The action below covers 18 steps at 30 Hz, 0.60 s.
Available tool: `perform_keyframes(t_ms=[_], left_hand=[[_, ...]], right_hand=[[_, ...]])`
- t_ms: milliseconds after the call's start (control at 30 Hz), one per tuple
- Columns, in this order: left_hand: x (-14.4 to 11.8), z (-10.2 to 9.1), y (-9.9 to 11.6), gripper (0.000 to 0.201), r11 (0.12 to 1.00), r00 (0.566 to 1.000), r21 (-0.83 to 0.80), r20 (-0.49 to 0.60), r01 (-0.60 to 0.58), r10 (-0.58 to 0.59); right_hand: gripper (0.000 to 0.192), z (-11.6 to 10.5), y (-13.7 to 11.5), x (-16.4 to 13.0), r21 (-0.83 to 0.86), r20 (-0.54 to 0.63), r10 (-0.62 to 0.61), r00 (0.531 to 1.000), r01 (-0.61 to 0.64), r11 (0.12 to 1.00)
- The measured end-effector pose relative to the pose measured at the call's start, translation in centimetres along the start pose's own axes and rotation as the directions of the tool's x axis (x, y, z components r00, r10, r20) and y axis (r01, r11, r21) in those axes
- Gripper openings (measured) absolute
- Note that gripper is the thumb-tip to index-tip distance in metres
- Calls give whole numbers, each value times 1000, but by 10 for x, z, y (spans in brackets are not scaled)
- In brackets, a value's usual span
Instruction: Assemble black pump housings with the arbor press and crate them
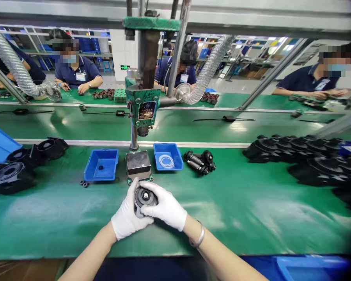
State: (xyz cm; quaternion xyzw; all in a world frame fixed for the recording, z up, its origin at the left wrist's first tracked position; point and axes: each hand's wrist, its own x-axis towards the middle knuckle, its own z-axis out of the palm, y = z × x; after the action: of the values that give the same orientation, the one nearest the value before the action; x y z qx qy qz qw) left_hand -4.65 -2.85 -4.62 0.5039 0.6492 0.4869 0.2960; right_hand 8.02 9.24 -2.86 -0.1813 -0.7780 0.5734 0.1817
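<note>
"At the lower centre of the frame, what's in hand?"

"A round dark part (148, 200), with the gloved left hand (127, 218) and right hand (168, 207) both curled about its rim, fingers and thumbs gripping it."

"How far along?"

"Midway, I'd judge. A pale-tipped hub (146, 194) sits in its middle, so some fitting looks done. The part is just below the block (139, 162) of the press (144, 105), not on it."

"What's left?"

"Loose cylindrical pieces (196, 162) right of centre and white rings (166, 161) in a blue bin (179, 167) seem to await use. Black housings (294, 147) crowd the right edge; finished or waiting, I can't tell."

"Anything hidden?"

"The part's underside, and much of its rim, behind the gloves. The housings are cut off at the right edge, and the small black piece (101, 168) in the other bin (89, 164), left of centre, is too tiny to identify."
</note>
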Motion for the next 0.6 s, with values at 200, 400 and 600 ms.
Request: perform_keyframes(t_ms=[200,400,600], left_hand=[[0,2,-1,120,1000,1000,-26,6,-2,2],[1,3,3,120,995,1000,-102,11,-21,22],[2,9,0,121,997,997,-22,-36,-71,70]], right_hand=[[78,-25,-5,23,-144,191,-68,979,97,985],[78,-22,-6,25,-179,266,-79,961,130,975],[78,-4,-2,-4,-103,-58,-116,992,109,989]])
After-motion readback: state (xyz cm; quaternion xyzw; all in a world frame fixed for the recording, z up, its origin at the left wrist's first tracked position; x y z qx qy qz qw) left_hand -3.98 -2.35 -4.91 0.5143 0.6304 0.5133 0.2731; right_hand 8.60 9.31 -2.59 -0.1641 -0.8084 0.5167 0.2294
